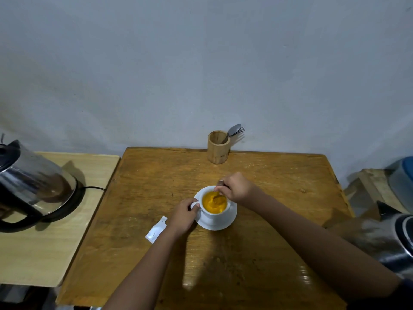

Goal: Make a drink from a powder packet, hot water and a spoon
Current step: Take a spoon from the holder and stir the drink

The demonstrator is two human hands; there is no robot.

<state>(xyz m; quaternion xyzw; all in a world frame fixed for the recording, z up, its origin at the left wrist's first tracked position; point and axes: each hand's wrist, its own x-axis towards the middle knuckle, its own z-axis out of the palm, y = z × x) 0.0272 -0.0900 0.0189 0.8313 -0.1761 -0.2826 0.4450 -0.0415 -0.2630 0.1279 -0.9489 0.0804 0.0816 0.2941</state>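
- Basically stirring stage: white cup (214,214) sits on its white saucer (230,217) near the middle of the wooden table (268,231), filled close to the rim with orange drink (212,203).
- Cup looks ceramic, so rigid, breakable and fairly heavy when full; probably hot walls, so the handle is the place to hold it. Glazed saucer under it may let the cup slide if pushed sideways.
- Left hand (184,214) closed on the cup handle at the cup's left side, fingers pinching the loop, forearm coming in low from the near edge; looks like bracing, not lifting.
- Right hand (237,190) clamped on the upper handle of a metal spoon (218,194), fingertips bunched in a pinch, wrist above the cup's far-right rim, forearm angled in from the right.
- Spoon bowl is down in the liquid; thin, stiff, light, likely slick when wet, so the high pinch grip suits it.
- Liquid near the rim: judged spill risk if stirred fast.
- Opened white powder packet (156,229) lies flat on the table just left of the left wrist; light, floppy.
- Electric kettle (33,186) sits on the side table, well apart.
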